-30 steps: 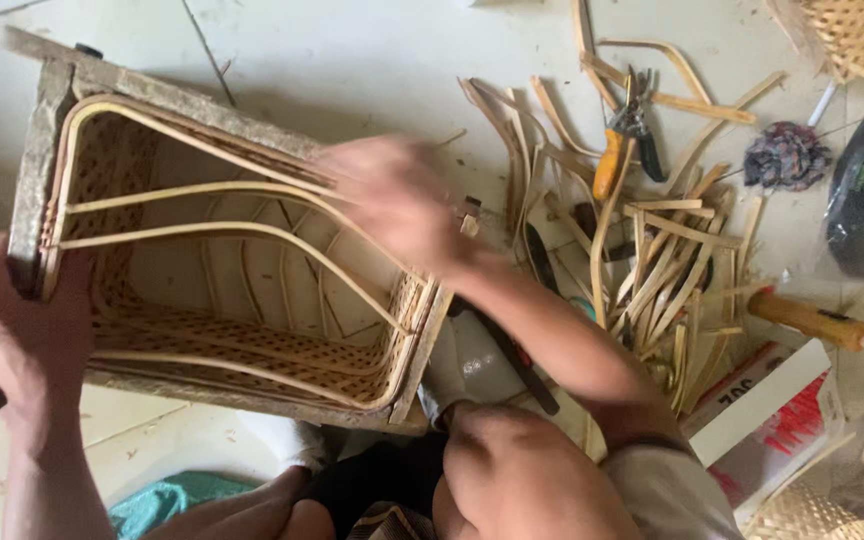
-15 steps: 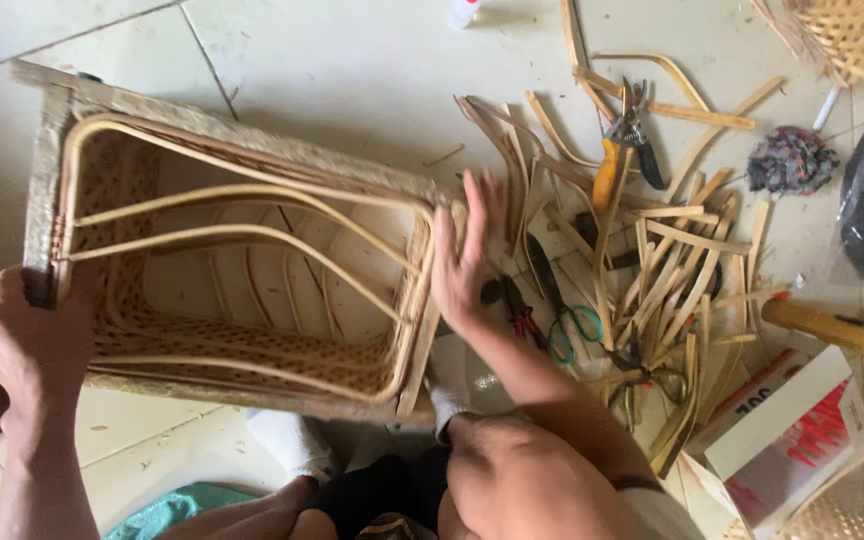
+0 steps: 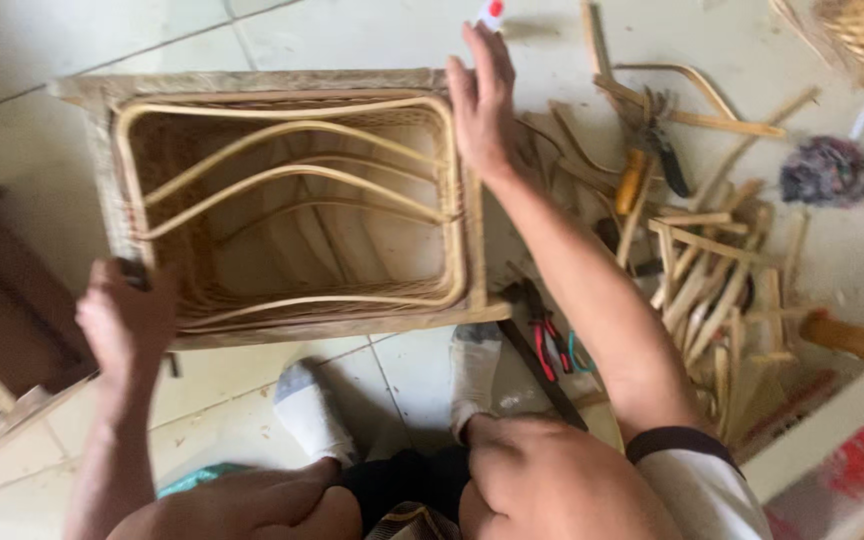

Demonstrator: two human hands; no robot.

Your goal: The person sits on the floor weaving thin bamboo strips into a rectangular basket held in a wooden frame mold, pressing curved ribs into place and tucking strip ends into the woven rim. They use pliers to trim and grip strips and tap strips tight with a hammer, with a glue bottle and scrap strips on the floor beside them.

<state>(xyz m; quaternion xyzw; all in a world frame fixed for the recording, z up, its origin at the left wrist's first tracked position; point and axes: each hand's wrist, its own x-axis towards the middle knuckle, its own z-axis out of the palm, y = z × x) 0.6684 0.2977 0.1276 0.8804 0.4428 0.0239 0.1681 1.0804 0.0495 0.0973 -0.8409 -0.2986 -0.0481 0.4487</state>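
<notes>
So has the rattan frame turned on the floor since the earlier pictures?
Yes. The rattan frame has swung round: its long edges now run roughly level across the view, while the scrap pile stays put. Left hand grips its near corner; right hand presses its far corner.

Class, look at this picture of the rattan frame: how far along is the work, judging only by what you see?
Done: the rattan frame already has woven walls and bent cane hoops fitted inside. In hand: the left hand grips its near-left corner, the right hand lies flat on its far-right edge. Left: cut cane strips and pliers lie unused on the floor; the wooden rim is bare.

R hand now at frame far corner
</notes>
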